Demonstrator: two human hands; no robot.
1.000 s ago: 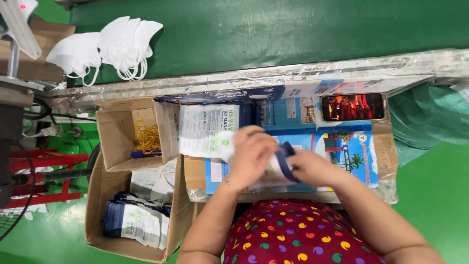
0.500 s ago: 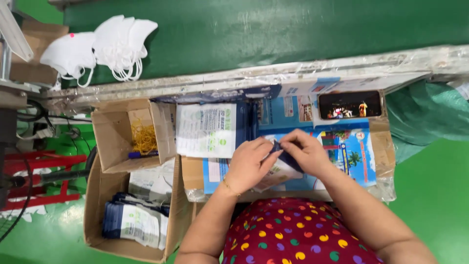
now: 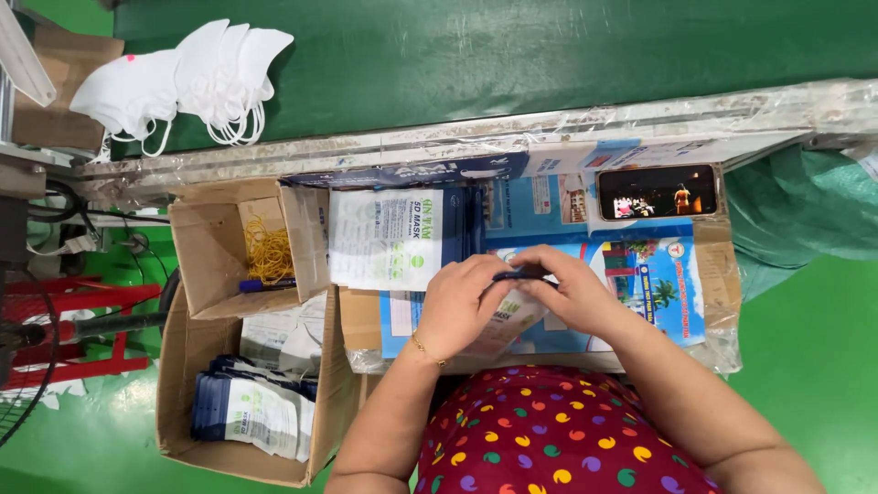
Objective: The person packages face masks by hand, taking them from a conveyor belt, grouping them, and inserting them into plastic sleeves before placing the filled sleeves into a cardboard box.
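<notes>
While green floor (image 3: pixel 814 366) surrounds the cluttered bench (image 3: pixel 713 274), both hands (image 3: pixel 517 297) together clasp a mask packet (image 3: pixel 508 316).

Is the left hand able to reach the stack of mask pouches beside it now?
Probably yes: the stack of mask pouches lies uncovered just beyond the left hand, though that hand is holding a pouch.

We wear a red top (image 3: pixel 558 439) with coloured dots, bare arms, and a gold bracelet (image 3: pixel 419 348) at seven o'clock.
</notes>
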